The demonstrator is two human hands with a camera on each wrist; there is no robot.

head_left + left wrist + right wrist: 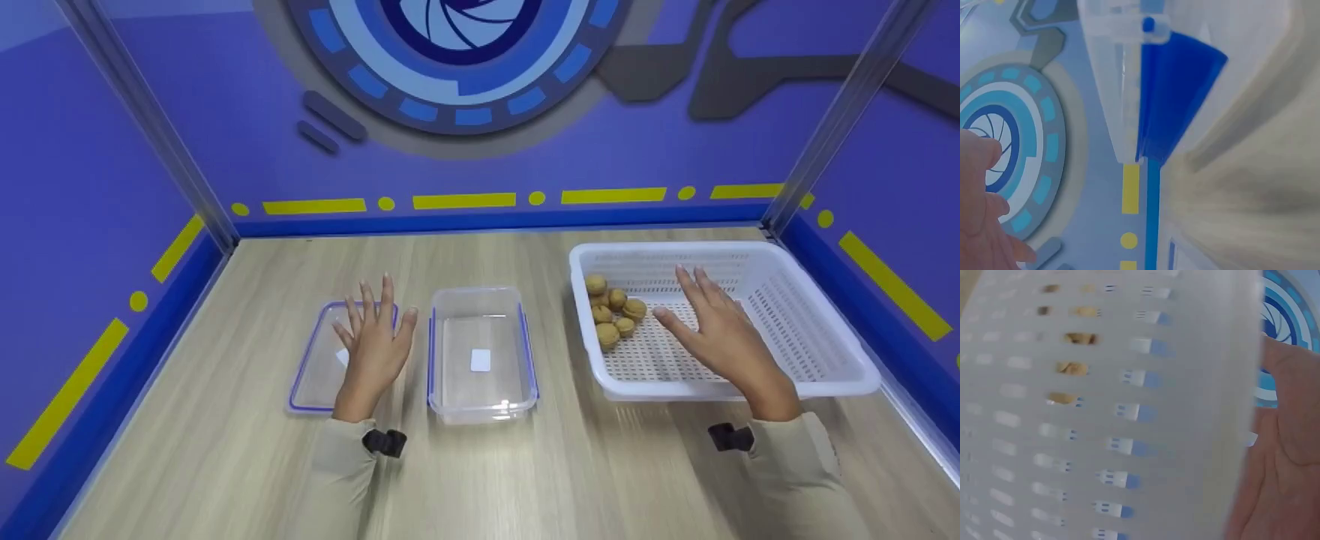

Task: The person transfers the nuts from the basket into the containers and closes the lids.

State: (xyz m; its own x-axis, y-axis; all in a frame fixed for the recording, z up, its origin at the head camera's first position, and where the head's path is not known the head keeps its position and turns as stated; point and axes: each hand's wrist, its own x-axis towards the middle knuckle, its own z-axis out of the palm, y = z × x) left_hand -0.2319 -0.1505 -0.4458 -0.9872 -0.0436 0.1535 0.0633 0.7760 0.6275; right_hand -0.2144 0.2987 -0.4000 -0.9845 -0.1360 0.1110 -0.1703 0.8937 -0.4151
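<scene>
My left hand (373,352) hovers with spread fingers over a clear lid (311,375) edged in blue, left of the middle. Beside it stands a clear plastic box (454,375) with blue side clips and a white label inside; its walls loom close in the left wrist view. On the right, my right hand (720,337) is held over the front part of a white perforated basket (615,386), fingers straight and nothing in them. Several walnuts (607,335) lie bunched at the basket's left side. Through the basket's slots, the walnuts (1075,368) show in the right wrist view.
A pale wooden table (480,487) carries everything. Blue printed panels (465,172) with yellow marks enclose it at the back and both sides. Metal posts (832,112) rise at the back corners. A black strap (385,442) sits on each wrist.
</scene>
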